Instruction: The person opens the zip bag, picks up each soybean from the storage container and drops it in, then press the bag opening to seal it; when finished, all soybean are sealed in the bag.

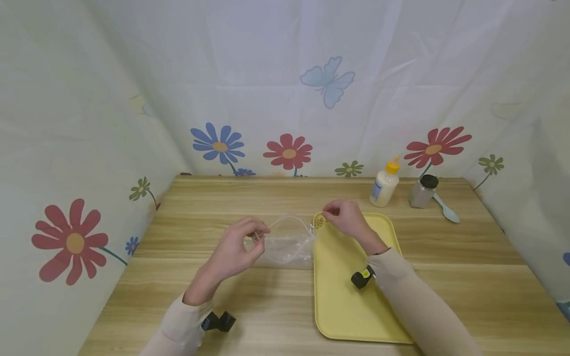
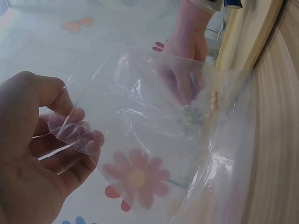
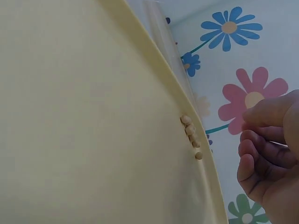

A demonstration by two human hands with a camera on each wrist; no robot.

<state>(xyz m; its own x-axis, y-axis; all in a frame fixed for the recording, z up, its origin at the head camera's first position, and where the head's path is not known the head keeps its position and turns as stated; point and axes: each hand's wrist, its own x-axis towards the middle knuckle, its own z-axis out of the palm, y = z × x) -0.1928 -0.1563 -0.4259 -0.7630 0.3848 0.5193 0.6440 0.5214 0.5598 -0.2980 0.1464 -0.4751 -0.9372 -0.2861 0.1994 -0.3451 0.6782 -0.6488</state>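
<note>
In the head view my left hand point(image 1: 236, 244) pinches the rim of a clear plastic bag point(image 1: 287, 249) left of the tray. Its film spreads right toward the yellow tray point(image 1: 347, 296). Over the tray's far left corner, my right hand point(image 1: 349, 220) has thumb and index tip brought together; I cannot tell whether something small is between them. Several small round tan beans point(image 1: 318, 222) lie in that corner below it. The right wrist view shows these beans point(image 3: 189, 130) in a short row along the tray's edge, beside the curled fingers point(image 3: 266, 112).
Behind the tray, a bottle with a yellow top point(image 1: 384, 185) stands on the wooden table point(image 1: 200, 198). To its right are a small jar with a black lid point(image 1: 422, 192) and a light blue spoon point(image 1: 447, 210). A flower-print curtain point(image 1: 267, 99) hangs behind.
</note>
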